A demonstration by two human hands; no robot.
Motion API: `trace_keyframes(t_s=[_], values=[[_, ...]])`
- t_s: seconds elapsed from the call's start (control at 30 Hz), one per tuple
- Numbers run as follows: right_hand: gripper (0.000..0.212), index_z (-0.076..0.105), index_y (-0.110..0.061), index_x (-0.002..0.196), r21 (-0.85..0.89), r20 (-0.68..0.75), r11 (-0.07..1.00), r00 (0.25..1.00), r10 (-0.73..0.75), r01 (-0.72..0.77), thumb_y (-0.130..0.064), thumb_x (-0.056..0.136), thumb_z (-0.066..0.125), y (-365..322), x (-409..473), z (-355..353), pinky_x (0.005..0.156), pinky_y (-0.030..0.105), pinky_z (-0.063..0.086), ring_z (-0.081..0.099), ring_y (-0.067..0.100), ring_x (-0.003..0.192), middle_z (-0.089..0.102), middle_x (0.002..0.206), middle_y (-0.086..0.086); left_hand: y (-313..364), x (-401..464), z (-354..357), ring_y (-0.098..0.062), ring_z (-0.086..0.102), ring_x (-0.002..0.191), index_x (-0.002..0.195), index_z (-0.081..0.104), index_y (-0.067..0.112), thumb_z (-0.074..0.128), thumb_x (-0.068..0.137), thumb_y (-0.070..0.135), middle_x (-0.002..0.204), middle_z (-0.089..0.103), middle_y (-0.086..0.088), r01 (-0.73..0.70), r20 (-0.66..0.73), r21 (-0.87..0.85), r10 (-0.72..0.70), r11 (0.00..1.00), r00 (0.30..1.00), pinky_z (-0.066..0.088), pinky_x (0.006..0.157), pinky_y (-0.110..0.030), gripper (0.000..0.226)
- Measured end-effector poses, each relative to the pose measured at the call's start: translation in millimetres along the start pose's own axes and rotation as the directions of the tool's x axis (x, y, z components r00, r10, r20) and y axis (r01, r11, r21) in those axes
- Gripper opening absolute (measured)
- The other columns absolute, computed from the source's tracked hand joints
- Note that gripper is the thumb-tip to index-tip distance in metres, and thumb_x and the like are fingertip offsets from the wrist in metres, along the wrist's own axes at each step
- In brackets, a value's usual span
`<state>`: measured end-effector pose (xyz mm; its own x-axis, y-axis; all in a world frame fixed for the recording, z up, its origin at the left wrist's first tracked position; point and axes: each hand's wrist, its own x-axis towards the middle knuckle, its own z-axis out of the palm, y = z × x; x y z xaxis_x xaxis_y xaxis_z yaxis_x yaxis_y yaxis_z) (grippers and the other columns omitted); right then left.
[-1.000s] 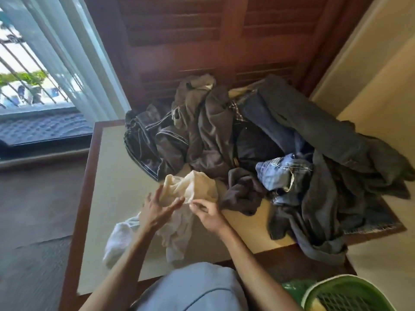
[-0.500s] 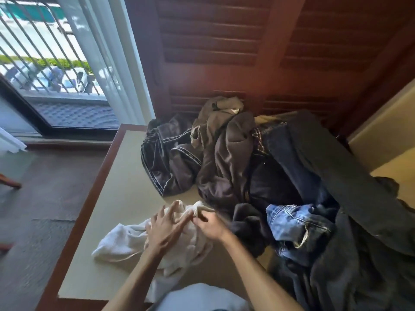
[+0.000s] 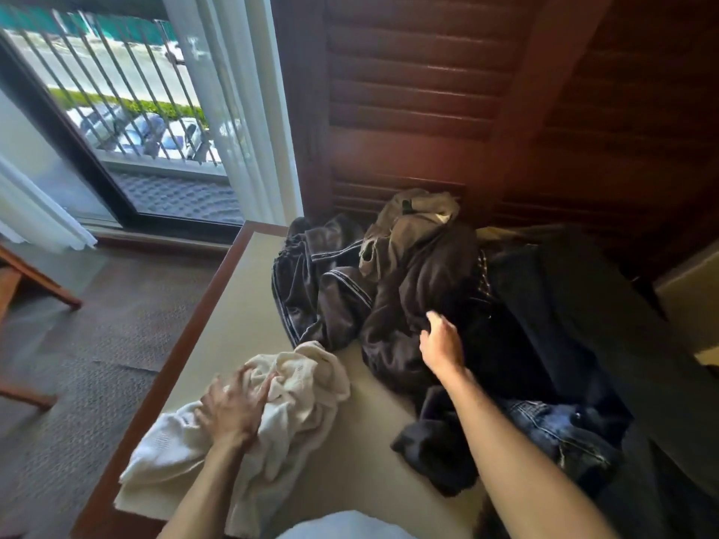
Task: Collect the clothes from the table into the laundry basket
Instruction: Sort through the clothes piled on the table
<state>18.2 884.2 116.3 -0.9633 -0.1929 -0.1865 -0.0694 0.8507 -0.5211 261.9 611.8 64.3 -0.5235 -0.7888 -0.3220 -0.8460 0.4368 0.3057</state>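
A crumpled white cloth (image 3: 299, 387) lies at the table's (image 3: 249, 305) near left. My left hand (image 3: 231, 408) rests on it with fingers dug into the folds. My right hand (image 3: 441, 342) reaches into the pile, fingers curled at the edge of a dark brown garment (image 3: 420, 289). The pile also holds a black garment with white piping (image 3: 327, 282), an olive garment (image 3: 420, 212), dark trousers (image 3: 564, 305) and blue jeans (image 3: 560, 429). The laundry basket is out of view.
Dark wooden louvred doors (image 3: 428, 91) stand right behind the table. A glass door with white curtains (image 3: 241, 110) is at the left. A wooden chair leg (image 3: 35, 282) stands on the carpet at far left. A pale wall (image 3: 688, 305) is at right.
My right hand has left the white cloth and moved up and right onto the dark brown garment. My left hand stays on the white cloth. The view has swung left, and the basket has dropped out.
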Motion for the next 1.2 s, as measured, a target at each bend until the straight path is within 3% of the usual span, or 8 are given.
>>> trace_keyframes(t_s=[0.43,0.6,0.7,0.8,0.87,1.0,1.1,1.2], values=[[0.025,0.059,-0.013,0.111,-0.375,0.483,0.927,0.853,0.197,-0.002,-0.02,0.087,0.056,-26.8,-113.6,-12.4,0.093,0.037,0.049,0.062,0.033,0.117,0.064,0.124,0.012,21.1,19.4,-6.0,-0.04,0.037,0.135,0.139,0.047,0.039,0.037,0.086,0.081,0.146,0.045,-0.015,-0.081,0.024,-0.008,0.081,0.997,0.996,0.021,0.114,-0.064,0.068],[0.019,0.07,-0.008,0.081,0.082,0.157,0.996,0.986,-0.047,0.034,-0.027,0.083,0.071,-73.2,-30.6,-53.2,0.076,0.039,0.055,0.066,0.023,0.077,0.072,0.077,0.009,23.0,-14.2,-12.2,-0.043,0.016,0.149,0.155,0.02,0.047,0.02,0.088,0.083,0.164,0.016,-0.017,-0.063,-0.021,0.007,0.063,0.998,0.998,0.011,0.115,-0.069,0.076],[0.074,0.053,-0.023,0.138,-0.022,-0.172,0.986,0.971,-0.167,0.166,-0.051,0.074,0.08,-102.6,35.7,-58.1,0.105,0.044,0.043,0.049,0.035,0.129,0.053,0.137,0.017,21.4,-19.5,0.3,-0.042,-0.005,0.152,0.156,-0.003,0.052,0.011,0.075,0.09,0.168,-0.003,-0.01,-0.046,0.089,0.049,0.042,0.998,0.995,0.004,0.118,-0.069,0.09],[0.127,0.009,-0.036,0.157,-0.224,-0.113,0.973,0.99,-0.083,0.055,-0.075,0.059,0.079,-114.8,103.5,-47.7,0.119,0.06,0.013,0.004,0.041,0.153,0.0,0.166,0.021,16.8,-7.2,11.6,-0.042,-0.001,0.152,0.155,0.001,0.053,0.015,0.076,0.094,0.168,0.001,-0.007,-0.077,0.065,0.125,0.069,0.989,0.996,0.005,0.118,-0.071,0.09],[0.138,0.006,-0.036,0.156,-0.175,0.004,0.984,1.0,0.031,-0.03,-0.084,0.048,0.077,-106.0,141.4,-24.0,0.12,0.06,0.005,0.003,0.042,0.153,-0.001,0.166,0.021,13.9,-0.1,16.4,-0.043,0.016,0.149,0.154,0.016,0.053,0.015,0.076,0.095,0.166,0.018,-0.007,-0.086,0.032,0.177,0.082,0.98,0.996,0.019,0.114,-0.069,0.089],[0.087,0.055,-0.03,0.137,-0.139,0.136,0.987,0.986,0.101,-0.082,-0.066,0.062,0.08,-89.2,151.0,25.4,0.119,0.051,0.026,0.036,0.043,0.137,0.035,0.152,0.015,7.5,12.9,14.1,-0.045,0.051,0.119,0.146,0.048,0.04,0.024,0.077,0.092,0.147,0.049,-0.011,-0.145,-0.015,0.221,0.152,0.964,0.988,0.046,0.086,-0.061,0.09],[0.041,0.07,-0.012,0.121,-0.147,0.007,0.989,1.0,0.008,-0.007,-0.016,0.08,0.071,-82.8,139.9,34.2,0.106,0.041,0.038,0.051,0.043,0.123,0.055,0.139,0.019,6.9,23.4,8.9,-0.04,0.053,0.099,0.14,0.056,0.032,0.032,0.078,0.086,0.126,0.058,-0.015,-0.218,-0.051,0.267,0.24,0.939,0.969,0.048,0.077,-0.052,0.086],[0.02,0.075,0.001,0.09,0.12,-0.084,0.993,0.996,-0.009,0.019,-0.011,0.075,0.068,-77.0,138.3,22.4,0.084,0.045,0.05,0.068,0.043,0.098,0.073,0.1,0.027,6.9,33.3,4.9,-0.036,0.054,0.092,0.14,0.057,0.031,0.031,0.081,0.086,0.109,0.061,-0.016,-0.233,-0.061,0.271,0.258,0.934,0.964,0.048,0.075,-0.046,0.085]])
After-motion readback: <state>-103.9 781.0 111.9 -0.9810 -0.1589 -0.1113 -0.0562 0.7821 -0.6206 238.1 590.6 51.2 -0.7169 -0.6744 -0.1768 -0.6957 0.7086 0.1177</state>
